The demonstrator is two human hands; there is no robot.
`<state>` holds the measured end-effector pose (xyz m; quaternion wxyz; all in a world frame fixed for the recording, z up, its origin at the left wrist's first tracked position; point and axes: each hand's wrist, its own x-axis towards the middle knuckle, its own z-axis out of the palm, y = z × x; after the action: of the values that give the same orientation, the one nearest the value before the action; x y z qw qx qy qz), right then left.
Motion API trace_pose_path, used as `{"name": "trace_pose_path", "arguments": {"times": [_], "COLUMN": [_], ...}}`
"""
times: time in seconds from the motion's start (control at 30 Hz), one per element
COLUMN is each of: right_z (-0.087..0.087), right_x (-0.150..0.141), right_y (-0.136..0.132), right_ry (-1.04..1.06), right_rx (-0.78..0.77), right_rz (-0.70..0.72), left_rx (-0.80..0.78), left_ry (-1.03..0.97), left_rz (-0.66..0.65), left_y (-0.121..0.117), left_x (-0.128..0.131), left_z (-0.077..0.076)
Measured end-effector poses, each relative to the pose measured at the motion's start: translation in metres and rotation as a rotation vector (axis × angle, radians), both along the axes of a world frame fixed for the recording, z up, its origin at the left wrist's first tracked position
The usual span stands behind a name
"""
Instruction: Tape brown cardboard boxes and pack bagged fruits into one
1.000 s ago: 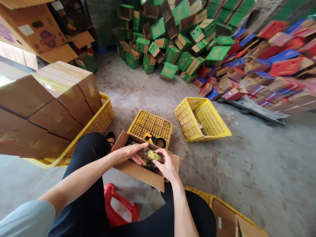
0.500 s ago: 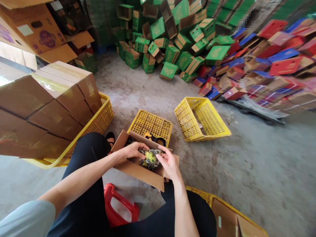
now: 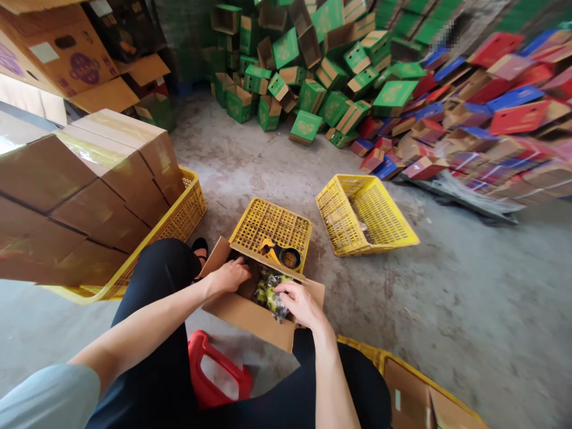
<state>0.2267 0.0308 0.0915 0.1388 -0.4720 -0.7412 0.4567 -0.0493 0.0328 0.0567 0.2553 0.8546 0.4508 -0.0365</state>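
An open cardboard box (image 3: pixel 254 319) rests between my knees. Inside it lies a clear plastic bag of yellow-green fruit (image 3: pixel 267 292), their exact kind unclear. My right hand (image 3: pixel 301 302) pinches the bag's right end, at the box's right side. At the left end of the box, my left hand (image 3: pixel 229 276) reaches down with curled fingers. Its fingertips are partly hidden among dark contents, so what they hold does not show. Just beyond the box, a yellow and black tape dispenser (image 3: pixel 281 253) sits on an upturned yellow crate (image 3: pixel 274 223).
Cardboard boxes (image 3: pixel 102 196) fill a yellow crate (image 3: pixel 194 199) on my left. Another yellow crate (image 3: pixel 366 214) stands ahead right. A red plastic stool (image 3: pixel 218 369) is below me. Green cartons (image 3: pixel 306 125) and red and blue cartons (image 3: pixel 518 116) lie heaped beyond.
My left hand has left the bag of fruit and moved left into the box's left end. The bag has gone lower into the box, with my right hand still on it.
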Motion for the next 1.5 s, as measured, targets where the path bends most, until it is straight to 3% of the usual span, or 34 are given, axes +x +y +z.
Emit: {"name": "trace_pose_path", "arguments": {"times": [0.17,0.43,0.53,0.67,0.83,0.97,1.07,1.27,1.37,1.5], "right_z": [-0.003,0.012,0.009,-0.006,-0.013,-0.002,0.01,0.022,0.025,0.031], "right_x": [-0.001,0.0,-0.007,-0.012,-0.006,-0.009,-0.015,-0.014,-0.005,0.001], "right_y": [0.005,0.006,0.001,-0.002,0.002,0.001,0.0,0.002,0.004,0.003], "right_ry": [-0.075,-0.095,-0.027,-0.129,-0.179,-0.093,-0.034,0.036,0.114,0.252], "right_rx": [0.113,0.364,0.4,0.416,0.355,0.278,0.183,0.071,0.057,-0.021], "right_rz": [-0.004,-0.133,-0.063,0.018,0.016,-0.107,-0.11,-0.18,-0.238,-0.307], "left_rx": [0.134,0.125,0.165,0.159,-0.06,-0.296,-0.415,-0.506,-0.601,-0.759], "left_ry": [0.112,0.139,0.077,-0.175,-0.6,-0.912,-1.076,-1.294,-1.397,-1.257], "left_rz": [0.078,0.217,0.242,0.342,0.513,0.525,0.531,0.566,0.664,0.747], "left_y": [-0.015,-0.001,0.007,0.017,0.019,0.012,0.009,0.007,0.008,0.009], "left_x": [0.016,0.018,0.01,0.004,0.014,0.025,0.029,0.034,0.034,0.031], "left_z": [-0.002,-0.002,-0.001,0.003,0.015,0.023,0.028,0.036,0.037,0.035]}}
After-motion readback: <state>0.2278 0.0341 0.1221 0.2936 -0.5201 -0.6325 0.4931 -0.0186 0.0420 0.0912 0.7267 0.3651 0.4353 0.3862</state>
